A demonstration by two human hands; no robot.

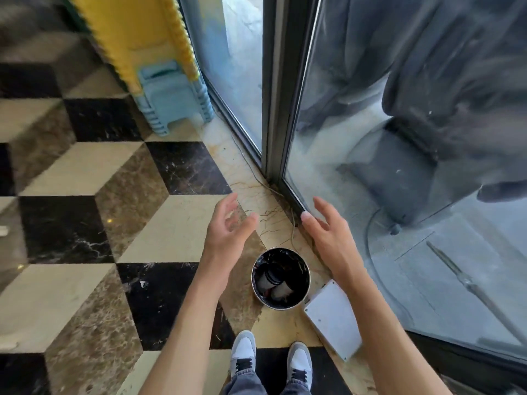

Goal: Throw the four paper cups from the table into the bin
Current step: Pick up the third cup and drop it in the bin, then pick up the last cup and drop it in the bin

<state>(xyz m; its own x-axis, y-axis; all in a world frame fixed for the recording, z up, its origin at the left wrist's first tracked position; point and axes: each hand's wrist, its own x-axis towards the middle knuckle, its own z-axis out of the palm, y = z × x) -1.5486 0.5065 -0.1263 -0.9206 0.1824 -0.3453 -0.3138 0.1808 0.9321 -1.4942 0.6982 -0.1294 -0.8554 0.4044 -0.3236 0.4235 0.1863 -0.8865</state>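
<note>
A small round bin (pixel 305 266) with a dark liner stands on the tiled floor just ahead of my feet. Inside it lie white paper cups (pixel 268 277), at least two, on their sides. My left hand (pixel 228 223) hovers above and to the left of the bin, fingers spread, holding nothing. To the bin's upper right my right hand (pixel 325 226) is spread as well, empty, close to the glass door's bottom frame. No table is in view.
A flat white board (pixel 333 317) lies on the floor right of the bin. Glass doors with dark frames (pixel 273 109) rise ahead and to the right. Stacked blue and yellow stools (pixel 168 89) stand at the back left. My shoes (pixel 271 357) are at the bottom.
</note>
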